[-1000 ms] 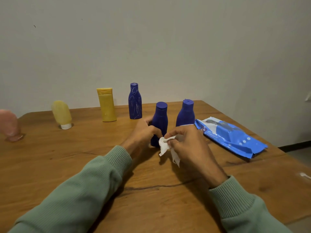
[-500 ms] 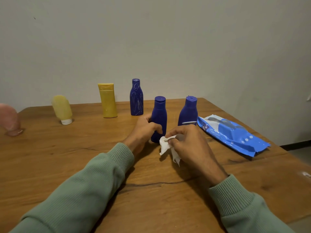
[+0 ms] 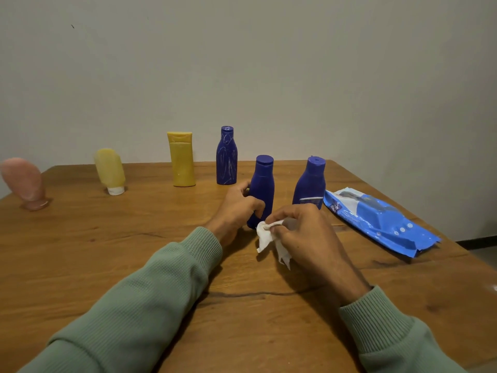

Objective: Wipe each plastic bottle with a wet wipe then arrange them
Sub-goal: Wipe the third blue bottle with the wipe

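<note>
Bottle (image 3: 262, 189) unmoved: upright, cap (image 3: 264, 160) up, left hand (image 3: 236, 211) gripping

Six bottles upright on bench (image 3: 107, 251). Left to centre: pink tube (image 3: 25, 181), pale yellow tube (image 3: 110, 168), both cap-down; yellow bottle (image 3: 183, 162); scribbled blue bottle (image 3: 226, 160). Centre frame: held blue bottle (image 3: 263, 184) in left hand (image 3: 236, 208), labelled blue bottle (image 3: 309, 184) beside it. Crumpled white wipe (image 3: 266, 235) pinched in right hand (image 3: 309, 235), at the held bottle's base.

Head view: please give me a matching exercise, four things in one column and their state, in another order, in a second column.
1. wet wipe
2. wipes pack
3. middle blue bottle
4. pale yellow tube

a. gripped by the left hand
b. lying flat, far right
c. pinched by the right hand
d. standing cap-down

Pairs: 1-c, 2-b, 3-a, 4-d
</note>
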{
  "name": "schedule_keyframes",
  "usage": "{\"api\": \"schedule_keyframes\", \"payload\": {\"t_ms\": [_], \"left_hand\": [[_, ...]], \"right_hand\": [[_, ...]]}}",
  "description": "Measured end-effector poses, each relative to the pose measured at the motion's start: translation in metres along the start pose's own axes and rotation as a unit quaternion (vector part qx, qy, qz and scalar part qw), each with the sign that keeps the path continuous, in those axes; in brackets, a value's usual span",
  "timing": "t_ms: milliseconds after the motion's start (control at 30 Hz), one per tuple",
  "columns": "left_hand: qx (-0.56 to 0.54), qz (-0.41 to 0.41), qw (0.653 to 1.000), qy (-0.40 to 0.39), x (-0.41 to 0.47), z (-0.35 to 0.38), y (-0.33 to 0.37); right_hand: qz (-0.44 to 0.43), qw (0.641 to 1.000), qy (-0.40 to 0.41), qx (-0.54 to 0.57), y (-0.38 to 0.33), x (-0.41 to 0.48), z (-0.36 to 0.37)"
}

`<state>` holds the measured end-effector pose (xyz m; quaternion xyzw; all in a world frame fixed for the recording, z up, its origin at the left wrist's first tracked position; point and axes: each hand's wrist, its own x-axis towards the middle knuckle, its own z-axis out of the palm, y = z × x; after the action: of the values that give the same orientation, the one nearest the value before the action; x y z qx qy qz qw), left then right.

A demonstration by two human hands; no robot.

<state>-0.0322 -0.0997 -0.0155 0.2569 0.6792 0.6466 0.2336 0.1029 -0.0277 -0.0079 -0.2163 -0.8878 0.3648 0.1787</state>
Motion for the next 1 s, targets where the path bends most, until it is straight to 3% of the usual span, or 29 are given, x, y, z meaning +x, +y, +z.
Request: {"api": "schedule_keyframes", "payload": {"t_ms": [200, 433, 600, 1000], "left_hand": [[-0.027, 0.010, 0.998, 0.056, 0.001, -0.022, -0.002], [0.035, 0.031, 0.992, 0.118, 0.024, -0.064, -0.003], [0.098, 0.036, 0.987, 0.121, 0.058, -0.076, -0.012], [0.103, 0.050, 0.990, 0.079, 0.117, -0.082, -0.024]], "right_hand": [[-0.047, 0.998, -0.011, 0.051, -0.024, -0.007, 0.014], [-0.063, 0.993, 0.002, 0.101, -0.056, 0.008, 0.049], [-0.023, 0.994, 0.009, 0.107, -0.058, 0.029, 0.073], [-0.056, 0.997, 0.037, 0.050, -0.057, 0.062, 0.096]]}}
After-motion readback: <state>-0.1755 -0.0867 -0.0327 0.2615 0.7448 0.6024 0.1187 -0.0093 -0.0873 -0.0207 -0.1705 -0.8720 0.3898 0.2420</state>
